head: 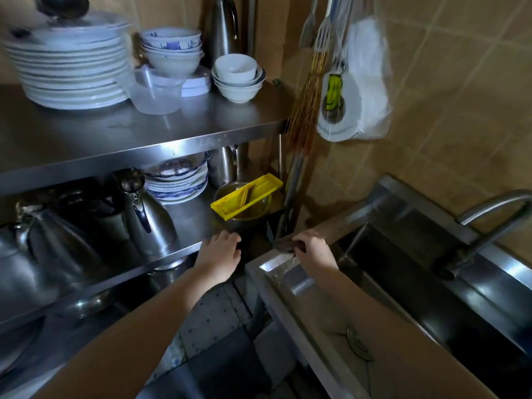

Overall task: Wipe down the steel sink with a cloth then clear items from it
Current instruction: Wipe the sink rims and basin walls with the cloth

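Up on the sink rim (pixel 277 264), right fingers (pixel 305 241) clutch cloth (pixel 283 245).

Dim, soft blur, glare on shelf (pixel 161 151)

A kitchen: steel sink (pixel 403 272), shelves (pixel 144 133) of stacked plates (pixel 69 70), bowls (pixel 172 50), kettles (pixel 146 217).

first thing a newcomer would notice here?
The bright yellow slicer lying across a bowl on the middle shelf, and the tall stack of white plates on the top shelf at left. Lower down, the right hand grips a dark cloth on the left rim of the steel sink.
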The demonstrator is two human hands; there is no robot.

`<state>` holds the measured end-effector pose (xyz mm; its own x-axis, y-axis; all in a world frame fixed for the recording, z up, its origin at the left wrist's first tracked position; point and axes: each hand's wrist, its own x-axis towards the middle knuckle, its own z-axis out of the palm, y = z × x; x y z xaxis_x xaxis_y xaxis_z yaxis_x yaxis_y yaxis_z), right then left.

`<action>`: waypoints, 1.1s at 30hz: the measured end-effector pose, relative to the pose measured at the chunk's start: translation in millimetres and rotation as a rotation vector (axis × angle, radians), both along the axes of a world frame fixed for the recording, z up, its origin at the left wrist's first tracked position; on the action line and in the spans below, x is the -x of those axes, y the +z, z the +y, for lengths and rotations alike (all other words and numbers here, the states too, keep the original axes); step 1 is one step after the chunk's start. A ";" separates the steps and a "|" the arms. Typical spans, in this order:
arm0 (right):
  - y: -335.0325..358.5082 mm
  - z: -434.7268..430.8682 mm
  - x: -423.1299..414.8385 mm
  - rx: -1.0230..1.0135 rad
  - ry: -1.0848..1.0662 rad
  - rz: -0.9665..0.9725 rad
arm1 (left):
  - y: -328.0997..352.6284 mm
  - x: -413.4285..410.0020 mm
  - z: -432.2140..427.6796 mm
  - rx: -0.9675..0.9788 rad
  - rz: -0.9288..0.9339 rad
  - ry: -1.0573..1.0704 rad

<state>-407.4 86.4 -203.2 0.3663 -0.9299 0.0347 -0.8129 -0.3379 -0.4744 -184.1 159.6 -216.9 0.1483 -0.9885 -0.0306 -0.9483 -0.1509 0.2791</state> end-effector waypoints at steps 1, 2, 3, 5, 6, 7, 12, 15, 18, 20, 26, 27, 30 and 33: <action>-8.1 0.6 0.4 -0.014 -0.007 0.001 | -6.7 3.5 -0.1 -0.014 0.017 0.012; -15.7 1.0 0.3 -0.032 -0.019 -0.002 | -13.4 6.3 -0.3 -0.034 0.036 0.027; -22.8 1.6 0.4 -0.050 -0.030 -0.010 | -20.3 8.8 -0.2 -0.054 0.050 0.043; -35.8 3.9 0.0 -0.078 -0.040 -0.028 | -34.5 13.5 0.2 -0.093 0.059 0.062; -41.8 5.3 -0.4 -0.088 -0.042 -0.037 | -41.2 15.9 0.4 -0.109 0.064 0.063; -47.3 7.1 -0.8 -0.097 -0.045 -0.050 | -47.2 18.5 0.6 -0.120 0.069 0.063; -72.6 16.1 -4.1 -0.121 -0.064 -0.142 | -72.9 34.0 -4.9 -0.144 0.080 0.055; -87.2 19.2 -11.2 -0.141 -0.038 -0.158 | -85.2 40.2 -9.1 -0.144 0.100 0.060; -102.7 20.5 -20.4 -0.207 0.015 -0.144 | -94.1 41.8 -12.5 -0.115 0.081 0.051; -113.5 19.8 -22.9 -0.245 0.045 -0.138 | -98.9 41.2 -14.2 -0.106 0.077 0.053; -130.2 -6.6 -24.8 -0.189 0.050 -0.091 | -106.5 40.4 -22.4 -0.081 0.156 0.089; -130.7 -12.2 -24.6 -0.163 0.054 -0.083 | -107.2 41.1 -24.7 -0.083 0.173 0.094; -129.5 -31.6 -18.2 -0.067 0.042 -0.107 | -110.4 43.4 -30.3 -0.084 0.202 0.080; -122.3 -58.2 -6.5 -0.012 -0.120 -0.146 | -112.1 43.1 -32.3 -0.068 0.217 0.067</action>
